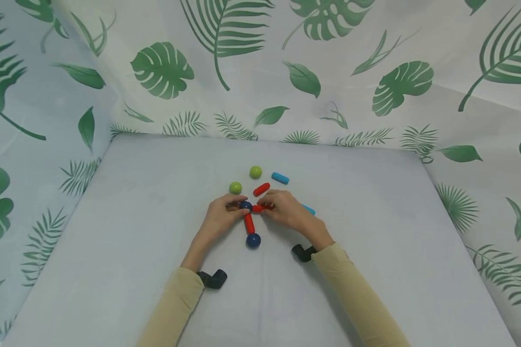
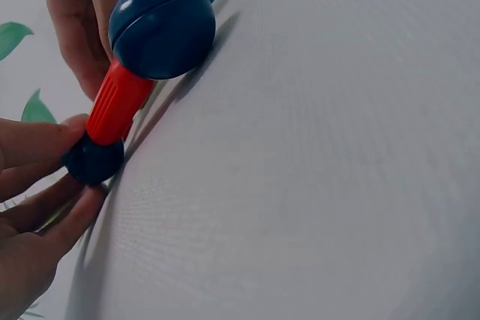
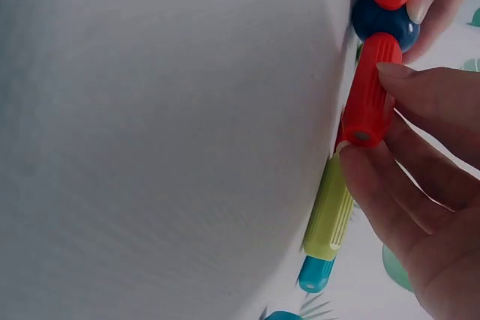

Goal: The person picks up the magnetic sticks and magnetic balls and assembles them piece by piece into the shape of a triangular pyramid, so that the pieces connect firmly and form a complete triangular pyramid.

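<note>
My left hand point(image 1: 219, 213) holds a dark blue ball point(image 1: 245, 206) between thumb and fingers. From that ball a red ribbed rod point(image 1: 249, 223) runs toward me to a second dark blue ball point(image 1: 253, 240), joined at both ends. My right hand point(image 1: 286, 208) pinches another red rod point(image 3: 370, 99). One end of this rod meets the held ball point(image 3: 371, 20) from the right side; whether it is fixed in cannot be seen. In the left wrist view the nearer ball point(image 2: 162, 28) looks large and partly covers the right hand.
Beyond the hands lie two light green balls point(image 1: 255, 172) point(image 1: 235, 188), a loose red rod point(image 1: 261, 189) and a blue rod point(image 1: 280, 178). Another blue rod point(image 1: 308, 210) is partly behind the right hand. A yellow-green rod point(image 3: 328, 204) shows in the right wrist view.
</note>
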Demonstrator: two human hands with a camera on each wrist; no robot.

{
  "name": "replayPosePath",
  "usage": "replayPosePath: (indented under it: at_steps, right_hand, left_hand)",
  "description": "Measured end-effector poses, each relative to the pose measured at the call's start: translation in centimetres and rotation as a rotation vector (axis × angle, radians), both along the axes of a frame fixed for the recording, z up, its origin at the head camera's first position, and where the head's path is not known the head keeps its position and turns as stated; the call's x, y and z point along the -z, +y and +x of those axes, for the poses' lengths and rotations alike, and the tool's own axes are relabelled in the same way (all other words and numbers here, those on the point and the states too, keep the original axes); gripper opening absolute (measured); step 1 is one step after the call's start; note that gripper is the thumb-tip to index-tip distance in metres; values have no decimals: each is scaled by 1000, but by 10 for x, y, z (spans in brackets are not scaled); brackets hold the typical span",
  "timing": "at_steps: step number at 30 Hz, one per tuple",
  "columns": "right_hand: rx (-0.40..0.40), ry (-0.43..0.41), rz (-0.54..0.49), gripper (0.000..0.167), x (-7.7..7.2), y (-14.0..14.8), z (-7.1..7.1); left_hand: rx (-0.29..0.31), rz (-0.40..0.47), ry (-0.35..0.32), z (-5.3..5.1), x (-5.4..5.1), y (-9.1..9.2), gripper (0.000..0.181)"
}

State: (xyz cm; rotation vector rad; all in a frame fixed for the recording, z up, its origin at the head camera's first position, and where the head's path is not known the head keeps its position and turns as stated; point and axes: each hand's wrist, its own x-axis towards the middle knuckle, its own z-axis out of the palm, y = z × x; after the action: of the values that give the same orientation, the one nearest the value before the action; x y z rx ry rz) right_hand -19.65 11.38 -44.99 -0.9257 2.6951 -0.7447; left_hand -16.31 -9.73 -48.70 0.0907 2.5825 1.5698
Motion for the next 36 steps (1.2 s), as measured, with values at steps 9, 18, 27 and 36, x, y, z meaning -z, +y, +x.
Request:
replayPosePath:
  at_steps: [9, 18, 27, 36]
  right_hand:
    - [35, -13, 16, 27, -1, 8, 2]
    - [93, -4, 15, 29, -9, 27, 8]
    - [135, 21, 16, 27, -14, 47, 11]
    - [160, 30, -14, 27, -14, 67, 11]
  left_hand:
    - [9, -12, 15, 1, 0, 0, 35]
    - [10, -18, -6, 2, -3, -1, 35]
    - [2, -10, -35, 2, -1, -1, 35]
    - [51, -72, 25, 2, 3, 0, 37]
